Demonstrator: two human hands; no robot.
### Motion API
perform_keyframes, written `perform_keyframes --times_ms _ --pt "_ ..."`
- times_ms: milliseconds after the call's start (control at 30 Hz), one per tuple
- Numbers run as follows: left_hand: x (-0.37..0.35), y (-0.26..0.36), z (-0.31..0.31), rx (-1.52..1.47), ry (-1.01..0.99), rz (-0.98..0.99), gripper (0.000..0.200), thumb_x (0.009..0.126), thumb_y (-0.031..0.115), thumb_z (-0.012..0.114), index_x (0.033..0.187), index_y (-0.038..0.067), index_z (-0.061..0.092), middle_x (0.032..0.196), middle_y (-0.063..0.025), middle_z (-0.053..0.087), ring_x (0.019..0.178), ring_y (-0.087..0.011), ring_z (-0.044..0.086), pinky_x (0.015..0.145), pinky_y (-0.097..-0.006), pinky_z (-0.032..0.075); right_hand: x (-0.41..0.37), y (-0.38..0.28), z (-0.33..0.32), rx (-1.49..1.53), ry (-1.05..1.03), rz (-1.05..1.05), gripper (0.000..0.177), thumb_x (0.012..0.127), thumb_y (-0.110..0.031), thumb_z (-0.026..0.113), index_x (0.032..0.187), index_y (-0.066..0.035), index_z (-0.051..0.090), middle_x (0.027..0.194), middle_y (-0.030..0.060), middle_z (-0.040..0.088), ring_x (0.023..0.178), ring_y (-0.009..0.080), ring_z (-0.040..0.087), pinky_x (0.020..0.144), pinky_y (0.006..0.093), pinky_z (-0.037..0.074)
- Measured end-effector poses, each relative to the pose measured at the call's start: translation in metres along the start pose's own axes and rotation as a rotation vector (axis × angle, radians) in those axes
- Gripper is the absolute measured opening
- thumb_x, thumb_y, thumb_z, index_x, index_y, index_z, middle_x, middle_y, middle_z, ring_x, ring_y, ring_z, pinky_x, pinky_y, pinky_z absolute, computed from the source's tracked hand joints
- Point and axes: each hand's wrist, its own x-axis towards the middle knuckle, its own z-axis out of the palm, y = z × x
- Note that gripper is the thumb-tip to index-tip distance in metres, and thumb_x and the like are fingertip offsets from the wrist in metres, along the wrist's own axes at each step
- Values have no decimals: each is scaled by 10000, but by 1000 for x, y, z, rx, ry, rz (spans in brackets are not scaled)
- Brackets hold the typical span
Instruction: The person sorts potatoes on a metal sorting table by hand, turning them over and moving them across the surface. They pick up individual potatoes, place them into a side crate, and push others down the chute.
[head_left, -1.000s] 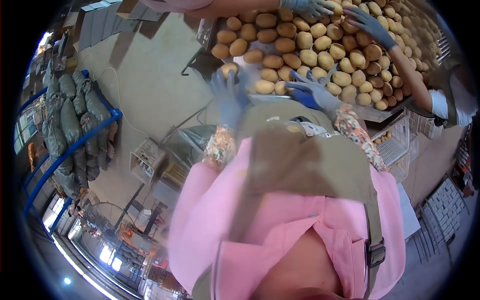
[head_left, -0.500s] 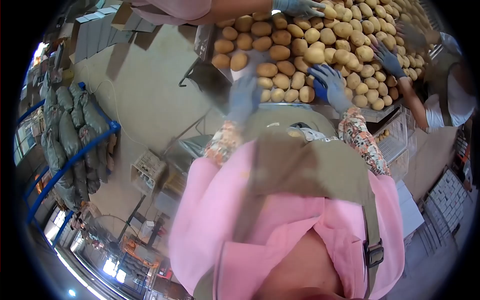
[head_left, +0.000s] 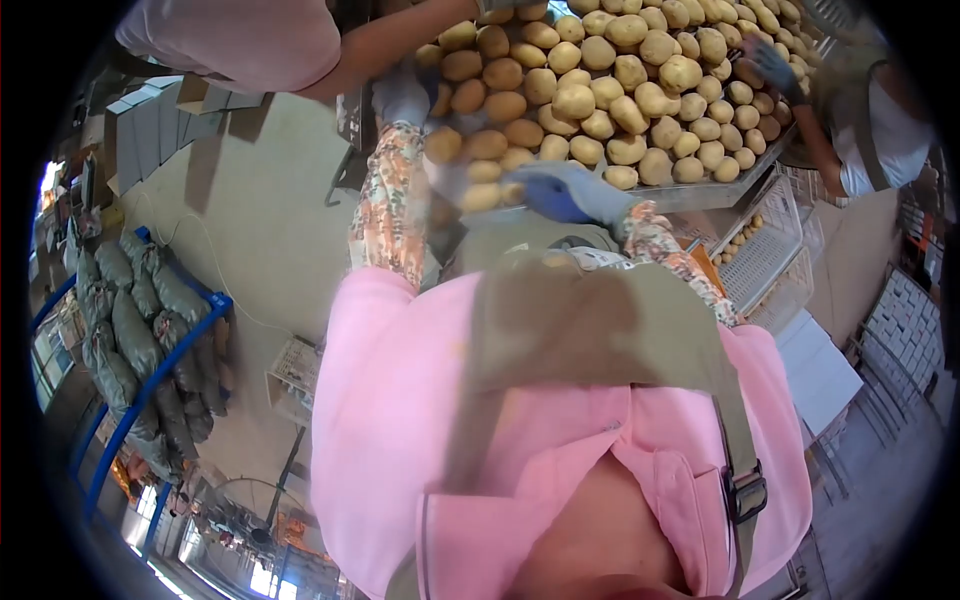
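Note:
Many potatoes (head_left: 627, 120) lie spread over a metal-edged sorting table (head_left: 715, 192), piled higher toward the back and right. My left hand (head_left: 400, 98), in a grey glove, reaches forward to the table's left edge, beside the leftmost potatoes; its fingers are blurred and partly hidden. My right hand (head_left: 570, 190), in a grey glove with a blue palm, is turned sideways at the near edge. Its fingers stretch left, close to the front potatoes, and no potato shows in its grip. The potatoes between my hands look smeared by motion.
A co-worker's arm (head_left: 400, 45) reaches over the table from the left. Another co-worker's gloved hand (head_left: 772, 68) is on the right. Plastic crates (head_left: 765, 255) stand below the table's right side. Filled sacks (head_left: 140, 320) hang over a blue rail (head_left: 150, 385) at left.
My left hand has moved forward and left to the table's corner. My right hand has come off the potatoes, back and left, turning sideways. The left co-worker's arm has shifted left.

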Motion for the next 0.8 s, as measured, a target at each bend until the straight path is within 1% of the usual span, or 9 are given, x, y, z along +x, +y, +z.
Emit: perform_keyframes --times_ms 67,167,267,333,400,500,667,733,800 --pt "-4 -31 26 -202 21 54 381 933 379 479 1194 110 546 1160 -213 593 1054 -394 590 871 -470 485 -21 -4 -30 489 131 446 336 891 -188 596 1224 -145 602 1050 162 665 966 233 645 854 321 488" --pt "-27 -59 38 -410 -98 46 434 919 409 529 1254 133 529 1160 -203 610 1073 -383 588 900 -447 466 -54 47 -41 560 359 301 327 889 -200 591 1212 -156 612 1164 166 633 1053 304 615 900 346 480" --pt "-65 -68 39 -547 -196 30 486 899 451 580 1264 133 539 1023 -170 670 996 -339 633 865 -414 480 -66 64 -44 213 473 493 320 903 -185 569 1217 -141 610 1252 172 588 1133 333 568 945 354 463" --pt "-90 -70 31 -716 -274 -82 548 880 424 635 1303 98 513 988 -126 643 872 -150 630 740 -295 512 -69 79 -16 -440 204 337 320 909 -207 554 1208 -105 610 1351 192 507 1199 363 514 988 372 441" --pt "-112 -61 27 -1209 -307 -135 576 873 270 676 1353 45 449 1111 -107 598 889 -144 614 729 -274 514 -57 71 -3 -228 246 268 380 896 -251 578 1234 -77 580 1363 206 479 1199 381 510 1015 383 422" --pt "-142 -26 8 -1387 -231 30 654 804 -16 694 1378 -6 382 1239 -105 541 1056 -176 578 859 -291 519 -31 56 -10 118 159 14 448 887 -177 618 1303 -67 496 1347 193 470 1181 344 528 1005 347 431" --pt "-169 50 -36 -1243 -201 307 853 746 24 778 1437 29 277 1341 -148 461 1228 -238 490 992 -325 450 6 11 -10 1358 79 168 535 884 -67 626 1366 -85 392 1329 126 487 1170 237 540 985 330 450" --pt "-173 66 -49 -1324 -269 385 841 766 42 760 1442 31 261 1327 -150 468 1229 -250 481 1005 -326 430 7 -6 -23 1624 86 204 553 884 -48 625 1375 -90 374 1326 111 491 1169 215 541 981 329 455" --pt "-171 72 -42 -1304 -120 252 745 820 89 705 1432 35 284 1341 -149 472 1220 -256 489 1011 -346 414 -1 -29 -34 410 362 -86 591 855 -74 681 1356 -51 368 1286 107 527 1152 203 560 974 340 469"
